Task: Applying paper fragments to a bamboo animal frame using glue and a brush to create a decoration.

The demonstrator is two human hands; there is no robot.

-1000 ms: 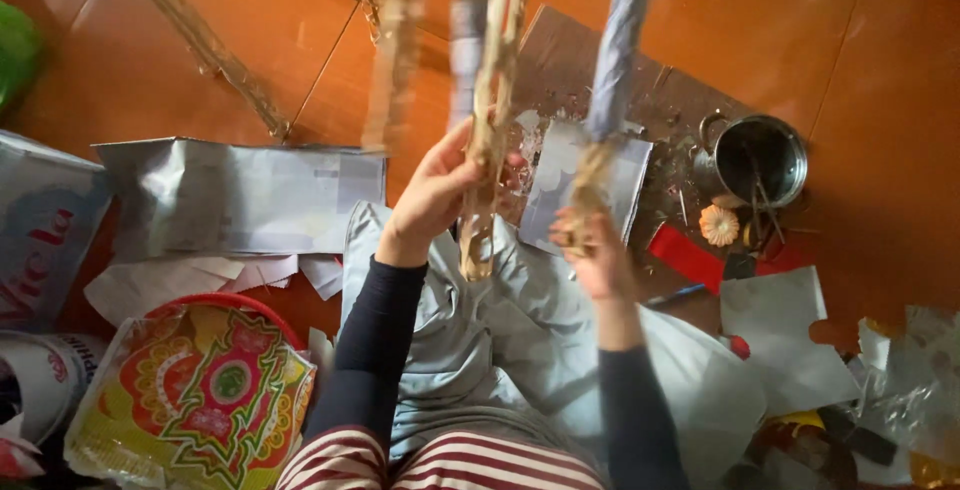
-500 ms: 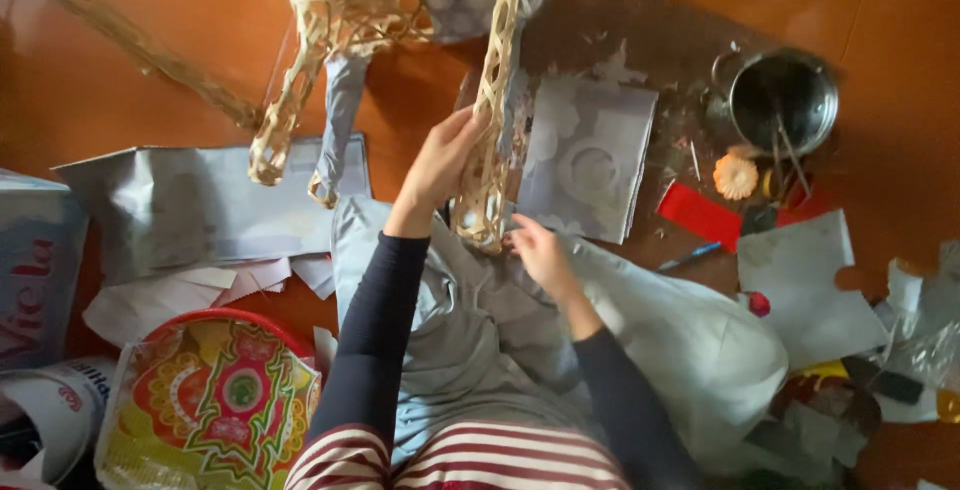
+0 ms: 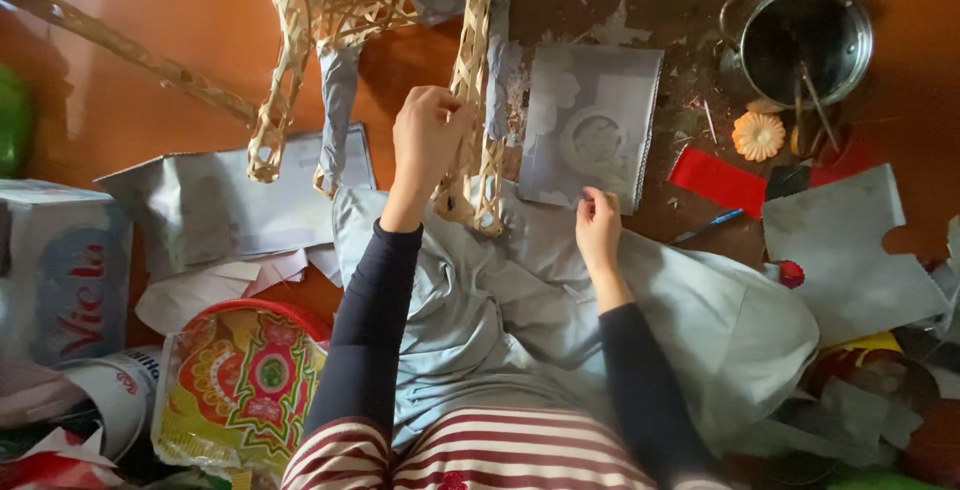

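Head view: left hand closed around a leg of the woven bamboo frame, upright over the orange floor. Right hand pinches the near edge of the grey paper sheet. Judgement: steady the leg, draw the sheet flat without creasing.

A white carton with red and blue print stands at the left edge. Just right of it, lower down, lies a round red-rimmed package wrapped in yellow, green and red patterned plastic.
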